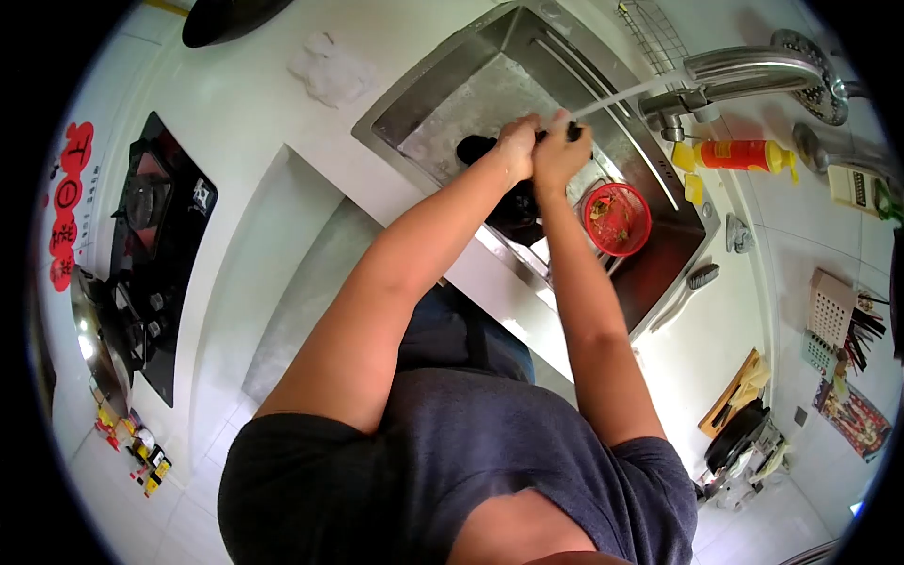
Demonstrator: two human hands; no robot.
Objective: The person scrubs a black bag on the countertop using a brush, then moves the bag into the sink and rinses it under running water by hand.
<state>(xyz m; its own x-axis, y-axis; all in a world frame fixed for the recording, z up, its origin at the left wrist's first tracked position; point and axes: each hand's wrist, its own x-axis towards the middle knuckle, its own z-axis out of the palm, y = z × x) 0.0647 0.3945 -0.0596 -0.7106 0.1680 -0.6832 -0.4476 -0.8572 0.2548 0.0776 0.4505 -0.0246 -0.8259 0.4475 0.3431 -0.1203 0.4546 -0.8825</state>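
Observation:
Both my hands are together over the metal sink (395, 118), in the stream of running water from the faucet (753, 71). My left hand (516, 146) has its fingers closed around a dark black item (516, 212), which looks soft and whose kind I cannot make out. Pressed close beside it, my right hand (562, 155) is closed too, with a bit of black showing at its fingers. Black parts also stick out left of and below my hands. Near my right wrist, a red strainer basket (617, 247) with food scraps sits in the sink.
A white cloth (330, 71) lies on the counter to the left. Right of the sink are a red and yellow bottle (744, 155), yellow sponges (692, 188) and a brush (702, 276). A black gas stove (155, 254) is at far left; a wire rack (654, 38) stands behind.

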